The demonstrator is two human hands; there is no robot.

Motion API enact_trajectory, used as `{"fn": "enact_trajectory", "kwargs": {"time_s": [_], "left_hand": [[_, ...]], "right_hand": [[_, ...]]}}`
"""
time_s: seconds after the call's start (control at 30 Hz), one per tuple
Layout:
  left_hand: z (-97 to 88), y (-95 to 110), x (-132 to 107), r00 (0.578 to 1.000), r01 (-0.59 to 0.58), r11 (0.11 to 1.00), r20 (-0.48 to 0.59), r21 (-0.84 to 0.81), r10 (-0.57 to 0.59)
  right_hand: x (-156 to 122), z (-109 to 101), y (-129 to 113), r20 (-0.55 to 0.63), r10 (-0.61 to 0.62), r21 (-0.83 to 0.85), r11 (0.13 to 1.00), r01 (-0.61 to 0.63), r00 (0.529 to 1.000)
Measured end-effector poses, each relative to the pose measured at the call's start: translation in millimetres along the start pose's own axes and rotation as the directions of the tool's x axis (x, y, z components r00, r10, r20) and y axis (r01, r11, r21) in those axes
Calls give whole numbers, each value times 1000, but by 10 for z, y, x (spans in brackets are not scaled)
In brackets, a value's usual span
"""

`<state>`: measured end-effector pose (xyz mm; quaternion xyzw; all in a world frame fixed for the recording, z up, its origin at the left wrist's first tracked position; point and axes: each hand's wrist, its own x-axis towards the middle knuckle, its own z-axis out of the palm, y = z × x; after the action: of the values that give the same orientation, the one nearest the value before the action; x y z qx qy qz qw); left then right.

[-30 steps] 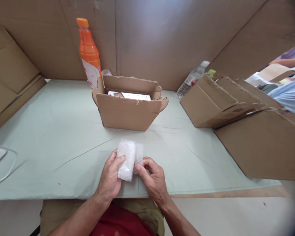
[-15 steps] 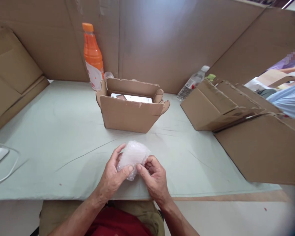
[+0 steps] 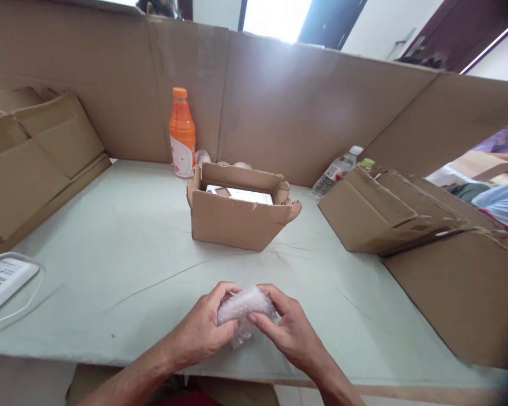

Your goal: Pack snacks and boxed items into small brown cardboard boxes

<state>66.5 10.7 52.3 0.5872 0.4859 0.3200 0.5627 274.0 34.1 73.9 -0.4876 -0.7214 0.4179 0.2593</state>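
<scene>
At lower centre, you are holding translucent, pimpled bubble wrap (image 3: 244,304), bent into a rounded fold. Your left grip (image 3: 207,324) is pinching its left end between thumb and fingers; your right grip (image 3: 295,327) is pinching its right. Above it, an open-topped, angular cardboard box (image 3: 231,225) is standing on the faintly creased, pale green counter (image 3: 139,242).

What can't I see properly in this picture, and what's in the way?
All in the head view:
- Whatever may be inside the bubble wrap: its cloudy layers, the left hand and the right hand hide it.
- The lower part of the white box: hidden by the front wall of the open carton.
- The rest of the white device: cut off by the left edge.
</scene>
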Motion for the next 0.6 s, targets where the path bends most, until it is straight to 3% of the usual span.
{"fn": "enact_trajectory", "kwargs": {"time_s": [0.17,0.23,0.27,0.33,0.4,0.47,0.5,0.57,0.6], "left_hand": [[-139,19,33,997,-36,998,69,43,33],[-261,31,48,989,-114,993,89,-9,114],[-338,37,70,984,-166,985,49,-46,169],[-511,39,164,947,-286,955,-175,-76,269],[-678,12,330,823,-357,934,-473,0,314],[-802,-63,541,678,-351,932,-663,89,318],[-840,-121,647,640,-339,934,-699,116,319],[-865,-262,823,643,-326,934,-690,144,331],[-857,-338,885,661,-327,932,-666,159,345]], "right_hand": [[75,-4,-101,32,25,8,1000,-25,999],[102,-98,-150,30,22,24,999,-22,999],[118,-172,-186,9,15,33,999,-15,1000],[158,-362,-288,-85,-22,50,998,27,996],[219,-569,-439,-230,-92,32,994,102,969],[317,-736,-638,-410,-203,-35,978,207,889],[384,-792,-749,-492,-266,-89,963,256,829],[568,-840,-965,-584,-401,-230,915,330,706],[686,-837,-1057,-577,-467,-304,884,354,670]]}}
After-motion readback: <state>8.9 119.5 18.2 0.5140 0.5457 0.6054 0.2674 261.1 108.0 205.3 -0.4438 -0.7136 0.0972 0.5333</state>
